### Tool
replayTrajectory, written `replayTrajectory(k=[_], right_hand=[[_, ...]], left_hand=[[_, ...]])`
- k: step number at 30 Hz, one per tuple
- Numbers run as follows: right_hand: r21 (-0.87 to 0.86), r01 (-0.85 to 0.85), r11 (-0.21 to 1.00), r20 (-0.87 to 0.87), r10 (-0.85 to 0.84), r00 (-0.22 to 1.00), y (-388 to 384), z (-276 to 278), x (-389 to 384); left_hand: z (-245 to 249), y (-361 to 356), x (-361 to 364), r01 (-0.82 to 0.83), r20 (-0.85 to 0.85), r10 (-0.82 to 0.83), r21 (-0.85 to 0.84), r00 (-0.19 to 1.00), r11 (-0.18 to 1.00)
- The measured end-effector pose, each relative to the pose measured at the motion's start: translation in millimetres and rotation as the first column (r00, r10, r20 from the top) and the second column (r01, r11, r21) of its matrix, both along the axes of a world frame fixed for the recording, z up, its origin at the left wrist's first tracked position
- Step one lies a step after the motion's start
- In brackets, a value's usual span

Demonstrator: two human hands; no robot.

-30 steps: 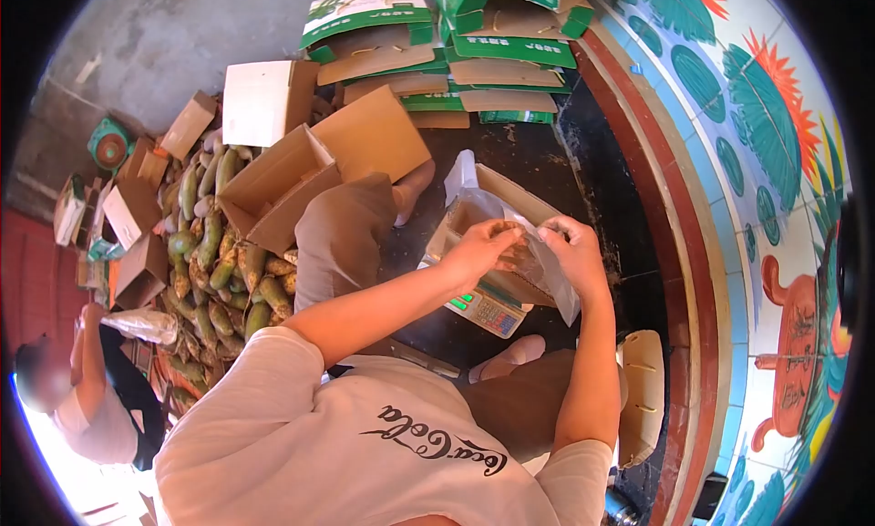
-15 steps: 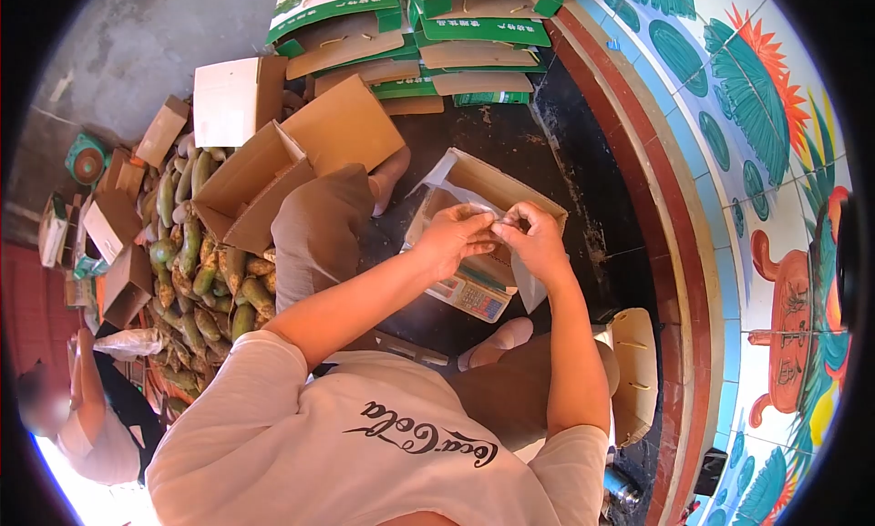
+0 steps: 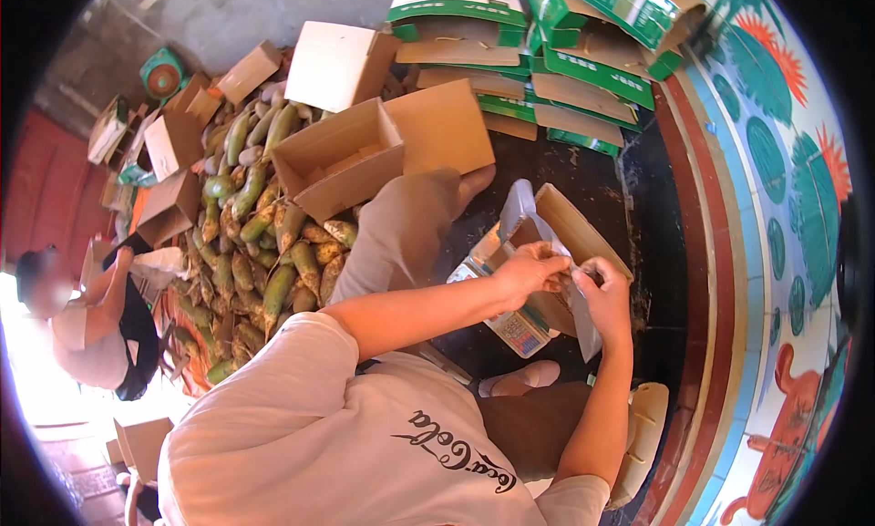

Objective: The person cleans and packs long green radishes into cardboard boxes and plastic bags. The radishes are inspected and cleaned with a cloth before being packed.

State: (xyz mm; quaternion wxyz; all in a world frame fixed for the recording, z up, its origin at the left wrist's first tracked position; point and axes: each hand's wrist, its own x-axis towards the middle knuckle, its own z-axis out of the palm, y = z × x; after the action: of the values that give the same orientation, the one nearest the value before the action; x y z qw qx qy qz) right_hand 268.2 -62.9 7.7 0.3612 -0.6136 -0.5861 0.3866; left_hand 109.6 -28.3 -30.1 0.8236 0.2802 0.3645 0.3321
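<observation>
Both of my hands meet at a clear plastic bag (image 3: 583,321) above an open cardboard box (image 3: 579,225). My left hand (image 3: 531,273) pinches the bag's upper edge between thumb and fingers. Close beside it on the right, my right hand (image 3: 604,293) grips the same edge with its fingertips. The bag hangs down below my hands, and a raised part of it shows over the box's left side. Under the box sits a scale with a keypad (image 3: 519,333).
Left of my leg lies a large pile of green and brown gourd-like produce (image 3: 264,243), with an open box (image 3: 342,157) by it. Green cartons (image 3: 583,79) are stacked ahead. A tiled wall (image 3: 775,207) curves along the right. Another person (image 3: 91,330) sits at far left.
The view has swung left, so the scene sits further right and lower. My hands still hold the bag, which now shows more of its film above and below them.
</observation>
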Motion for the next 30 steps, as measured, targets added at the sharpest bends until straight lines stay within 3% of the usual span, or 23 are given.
replayTrajectory(k=[8,15,19,20,22,30], right_hand=[[-0.049,-0.004,0.999,-0.104,-0.001,0.995,2,-8,-9],[-0.127,-0.054,0.990,-0.286,0.016,0.958,6,-4,-13],[-0.238,-0.028,0.971,-0.286,-0.042,0.957,7,-1,-13],[-0.129,-0.059,0.990,-0.236,0.027,0.971,6,-2,-13],[-0.097,-0.084,0.992,-0.253,0.057,0.966,6,-5,-10],[-0.177,0.189,0.966,-0.389,-0.244,0.888,6,-13,-2]], left_hand=[[-7,0,-3,0.076,0.129,-0.061,-0.113,0.990,0.991],[-9,0,-3,-0.021,0.136,0.040,-0.144,0.990,0.989],[-12,-1,-6,-0.039,0.173,0.056,-0.101,0.983,0.994],[-11,-1,-8,-0.027,0.178,0.047,-0.114,0.983,0.993],[-13,-1,-8,-0.023,0.192,0.043,-0.107,0.981,0.994],[-16,-3,-9,-0.001,0.135,0.012,-0.080,0.991,0.997]])
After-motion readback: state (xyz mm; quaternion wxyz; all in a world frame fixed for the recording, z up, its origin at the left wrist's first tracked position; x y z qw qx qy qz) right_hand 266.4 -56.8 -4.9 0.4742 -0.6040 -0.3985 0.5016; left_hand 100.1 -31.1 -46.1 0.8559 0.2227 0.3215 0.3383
